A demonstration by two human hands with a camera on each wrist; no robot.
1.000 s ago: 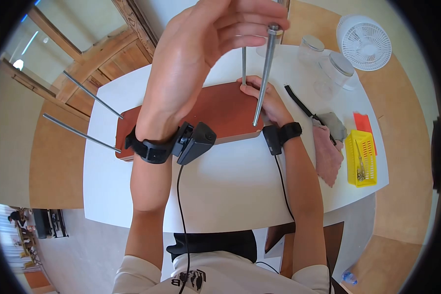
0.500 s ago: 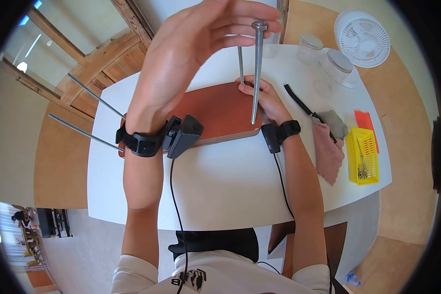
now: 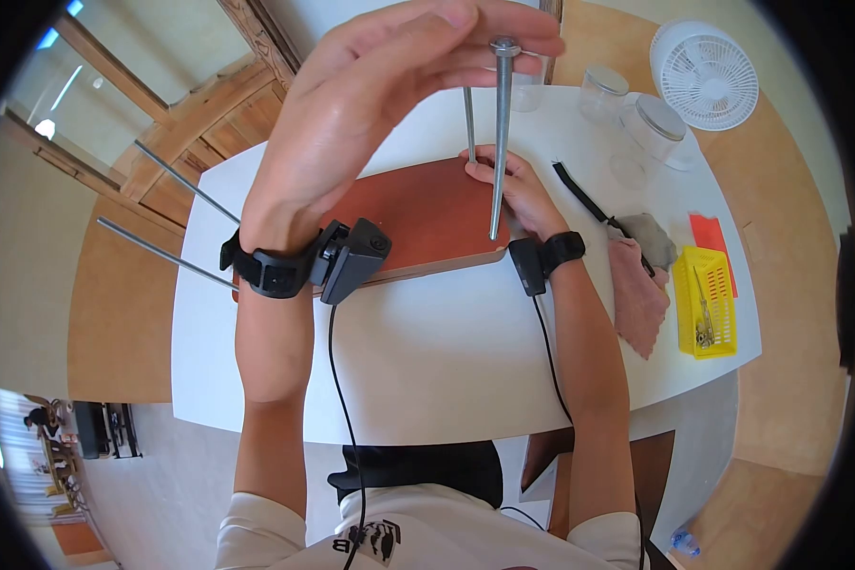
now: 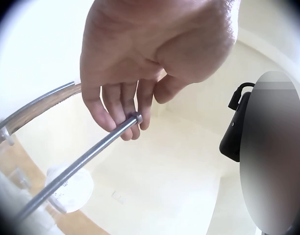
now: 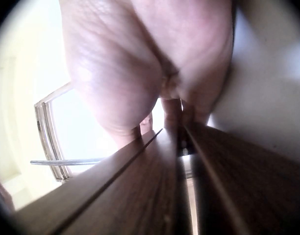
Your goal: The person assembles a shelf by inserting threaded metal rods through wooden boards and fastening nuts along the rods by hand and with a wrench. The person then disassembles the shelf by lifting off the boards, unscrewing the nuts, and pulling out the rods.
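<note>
A reddish-brown board point(image 3: 408, 214) lies on the white table, with metal rods standing up near its corners. At the top of the front right rod point(image 3: 502, 142) is my left hand point(image 3: 351, 104), its fingers extended and slightly bent. The left wrist view shows the fingertips of the left hand point(image 4: 155, 44) against the headed end of the rod point(image 4: 81, 161), the thumb apart from it. My right hand point(image 3: 527, 198) grips the board's right end beside the rear rod point(image 3: 470, 123). In the right wrist view, the fingers of the right hand point(image 5: 150, 58) reach round dark wooden pieces point(image 5: 135, 191).
Clear lidded jars point(image 3: 657, 119) and a white fan point(image 3: 708, 81) stand at the back right. On the right lie a black strap point(image 3: 579, 193), a pink cloth point(image 3: 639, 304) and a yellow basket point(image 3: 722, 328) holding metal parts. Two more rods point(image 3: 166, 252) rise at the board's left end.
My left hand has shifted left overall, and its thumb has swung over toward the fingers. The front right rod's top has moved left and the rod leans less. My right hand keeps its hold.
</note>
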